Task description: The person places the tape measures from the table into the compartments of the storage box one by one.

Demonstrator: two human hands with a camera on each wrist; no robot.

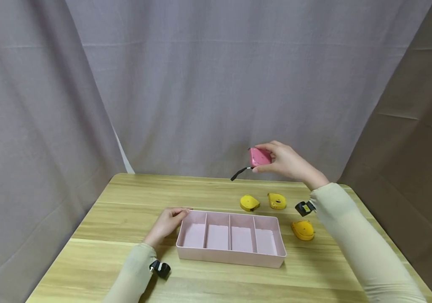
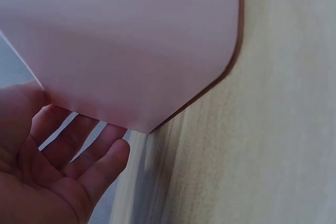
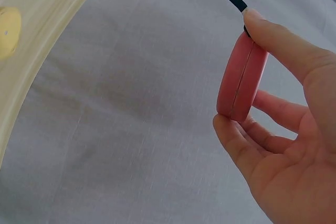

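Holding a pink tape measure (image 1: 259,157) above the far edge of the worktop (image 1: 125,202), our right hand (image 1: 288,162) pinches the case between thumb and fingers; a dark wrist strap (image 1: 240,172) hangs from the case toward the left. From the right wrist view we see the case edge-on, its seam visible, with the fingertips (image 3: 262,24) on top and the thumb beneath.

Our left hand (image 1: 164,224) rests against the left end of a pink divided tray (image 1: 231,256), fingers relaxed and nearly straight, touching its outer wall; the left wrist view confirms the straight fingers (image 2: 100,161) at the tray's rounded corner.

The tray lies lengthwise across the middle of the worktop. It has four compartments side by side, parted by three thin walls. We see nothing in any of the four; only the bare pink floor shows.

Three yellow tape measures lie on the worktop outside the tray: one (image 1: 249,203) just behind its far rim, a second (image 1: 277,200) beside that, and a third (image 1: 302,230) near the tray's right end.
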